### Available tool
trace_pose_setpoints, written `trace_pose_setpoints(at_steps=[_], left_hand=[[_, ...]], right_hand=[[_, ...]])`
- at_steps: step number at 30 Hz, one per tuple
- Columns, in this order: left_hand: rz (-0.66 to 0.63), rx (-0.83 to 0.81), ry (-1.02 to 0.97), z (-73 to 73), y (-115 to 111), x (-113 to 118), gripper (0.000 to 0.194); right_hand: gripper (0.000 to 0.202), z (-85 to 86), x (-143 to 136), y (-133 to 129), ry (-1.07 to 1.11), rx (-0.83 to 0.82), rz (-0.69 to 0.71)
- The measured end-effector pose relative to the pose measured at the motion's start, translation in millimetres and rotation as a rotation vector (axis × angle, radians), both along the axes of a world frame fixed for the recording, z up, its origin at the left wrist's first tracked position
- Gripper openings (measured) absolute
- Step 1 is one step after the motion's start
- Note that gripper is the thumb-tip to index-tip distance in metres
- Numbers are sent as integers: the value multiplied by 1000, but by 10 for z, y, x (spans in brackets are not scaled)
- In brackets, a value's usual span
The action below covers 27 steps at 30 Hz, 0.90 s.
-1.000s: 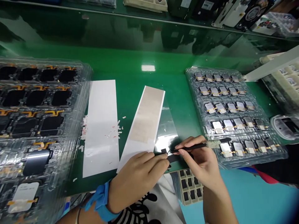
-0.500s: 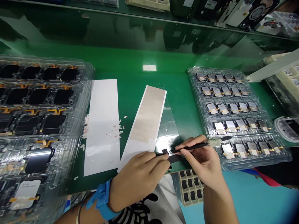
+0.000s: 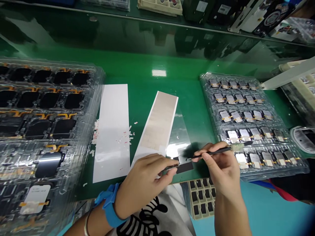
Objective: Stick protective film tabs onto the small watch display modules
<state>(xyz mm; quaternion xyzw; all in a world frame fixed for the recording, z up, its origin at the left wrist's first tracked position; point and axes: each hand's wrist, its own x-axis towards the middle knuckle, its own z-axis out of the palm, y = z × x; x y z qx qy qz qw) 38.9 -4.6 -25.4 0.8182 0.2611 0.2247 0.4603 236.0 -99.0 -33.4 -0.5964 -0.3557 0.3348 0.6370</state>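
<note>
My left hand [image 3: 145,183], with a blue wrist strap, pinches a small dark flat part [image 3: 183,167] at the near edge of the green table. My right hand [image 3: 218,167] grips thin black tweezers [image 3: 209,153], tips pointing left and hovering just above the dark part. A clear film sheet [image 3: 178,137] lies under and behind the part.
Two long strips lie mid-table: a white one [image 3: 112,131] with small scraps beside it and a tan one [image 3: 158,123]. Stacked clear trays of dark screens [image 3: 44,108] fill the left; a tray of small parts [image 3: 248,118] sits right. A sheet of black squares [image 3: 200,196] lies below the table edge.
The tweezers have lifted slightly away from the dark part and shifted right. The view has drifted a little, so the table contents sit further right.
</note>
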Motion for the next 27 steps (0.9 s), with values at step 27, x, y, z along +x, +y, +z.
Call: trace_pose_setpoints(at_steps=[27], left_hand=[[239,-17,-211,46,122,-258,48]], right_hand=[[39,295,-1138,463,-223,441,-108]])
